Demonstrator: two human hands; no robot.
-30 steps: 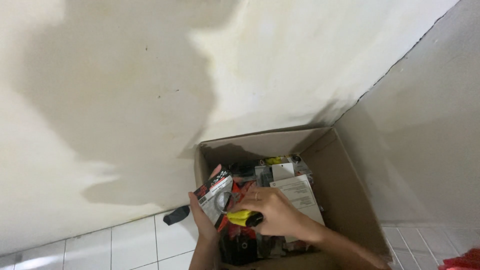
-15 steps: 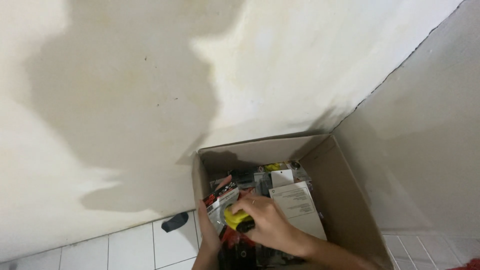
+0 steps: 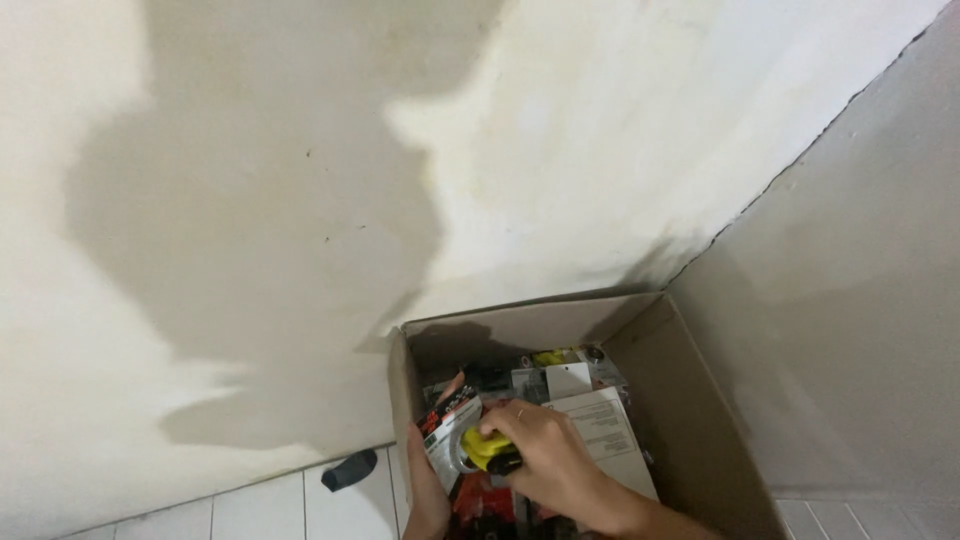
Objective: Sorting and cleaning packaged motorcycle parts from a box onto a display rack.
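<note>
While the right hand grips a yellow-handled tool inside the cardboard box, the left hand (mostly hidden) clasps 1 packaged item.

Blister pack: grey and red, at the box's left wall, in my left hand.
White leaflet: flat rectangle, box's middle.

yellow-black tool | gripped, tilted | above grey-red blister pack | inside cardboard box
</note>
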